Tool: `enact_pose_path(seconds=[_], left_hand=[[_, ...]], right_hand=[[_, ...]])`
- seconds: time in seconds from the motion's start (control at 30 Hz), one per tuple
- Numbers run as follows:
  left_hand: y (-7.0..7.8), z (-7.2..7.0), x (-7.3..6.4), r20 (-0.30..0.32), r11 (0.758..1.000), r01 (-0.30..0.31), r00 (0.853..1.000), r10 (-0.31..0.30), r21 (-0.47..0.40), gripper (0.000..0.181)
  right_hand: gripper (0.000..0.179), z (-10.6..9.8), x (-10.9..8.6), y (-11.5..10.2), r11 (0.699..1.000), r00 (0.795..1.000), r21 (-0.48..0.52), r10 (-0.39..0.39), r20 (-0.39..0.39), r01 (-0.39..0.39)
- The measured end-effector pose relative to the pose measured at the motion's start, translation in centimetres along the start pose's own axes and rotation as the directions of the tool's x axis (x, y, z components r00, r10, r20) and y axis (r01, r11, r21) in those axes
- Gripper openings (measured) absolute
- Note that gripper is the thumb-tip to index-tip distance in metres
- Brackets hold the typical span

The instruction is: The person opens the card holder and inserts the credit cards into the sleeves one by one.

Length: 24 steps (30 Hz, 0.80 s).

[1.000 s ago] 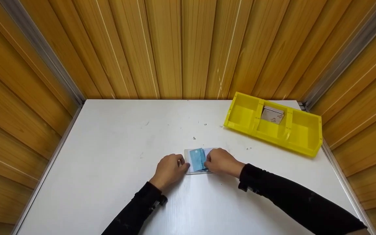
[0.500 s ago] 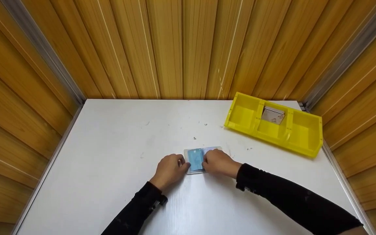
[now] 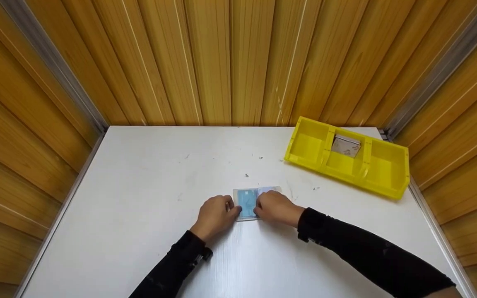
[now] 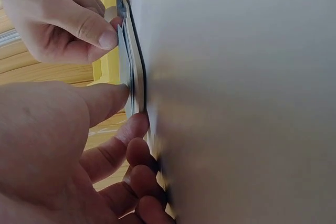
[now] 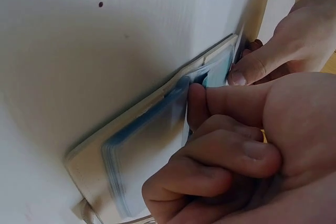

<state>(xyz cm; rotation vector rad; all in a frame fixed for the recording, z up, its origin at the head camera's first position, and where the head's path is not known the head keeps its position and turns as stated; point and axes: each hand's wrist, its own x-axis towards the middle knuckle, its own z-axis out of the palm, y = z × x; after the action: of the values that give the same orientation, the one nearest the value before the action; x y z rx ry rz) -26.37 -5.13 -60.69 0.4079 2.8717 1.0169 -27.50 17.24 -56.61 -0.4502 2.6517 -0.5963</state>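
A card holder with a cream cover and clear plastic sleeves lies spread open on the white table. On its left side sits a light blue card, flat in or on a sleeve. My left hand pinches the holder's left edge, thumb on top and fingers beneath, as the left wrist view shows. Thumb and curled fingers of my right hand pinch at the blue card's right edge, near the holder's middle fold. The right hand covers much of the right-hand sleeves in the head view.
A yellow three-compartment tray stands at the table's back right. Its middle compartment holds a small pale box with a brownish pattern. Wood-look panels enclose the table's back and sides.
My right hand has shifted slightly left, and the blue card with it. The card, tilted earlier, now lies flatter over the holder's left side. My left hand has stayed put.
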Motion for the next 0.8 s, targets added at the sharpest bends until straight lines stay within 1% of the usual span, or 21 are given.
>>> enact_pose_path(seconds=[0.1,0.27,0.4,0.6,0.8], left_hand=[[0.0,0.0,0.0,0.0,1.0,0.0,1.0,0.0,-0.006,0.028],[0.1,-0.1,-0.2,0.009,1.0,0.012,1.0,-0.012,-0.023,0.03],[0.0,-0.1,-0.1,0.01,1.0,0.014,1.0,-0.014,-0.017,0.032],[0.1,-0.1,-0.2,0.02,1.0,0.025,0.999,-0.025,-0.001,0.034],[0.4,0.0,-0.2,0.024,0.999,0.045,0.999,-0.045,-0.006,0.034]], right_hand=[[0.033,0.1,0.0,0.1,1.0,1.0,0.005,-0.024,-0.001,0.024],[0.025,-0.4,0.0,0.5,0.999,0.998,0.025,-0.046,-0.044,0.047],[0.022,-1.5,-0.2,0.9,0.999,0.996,0.027,-0.024,-0.085,0.026],[0.024,-3.4,-0.3,1.7,1.0,0.987,0.008,0.003,-0.161,-0.002],[0.025,-4.6,-0.2,2.5,0.999,0.98,0.013,0.049,-0.194,-0.048]])
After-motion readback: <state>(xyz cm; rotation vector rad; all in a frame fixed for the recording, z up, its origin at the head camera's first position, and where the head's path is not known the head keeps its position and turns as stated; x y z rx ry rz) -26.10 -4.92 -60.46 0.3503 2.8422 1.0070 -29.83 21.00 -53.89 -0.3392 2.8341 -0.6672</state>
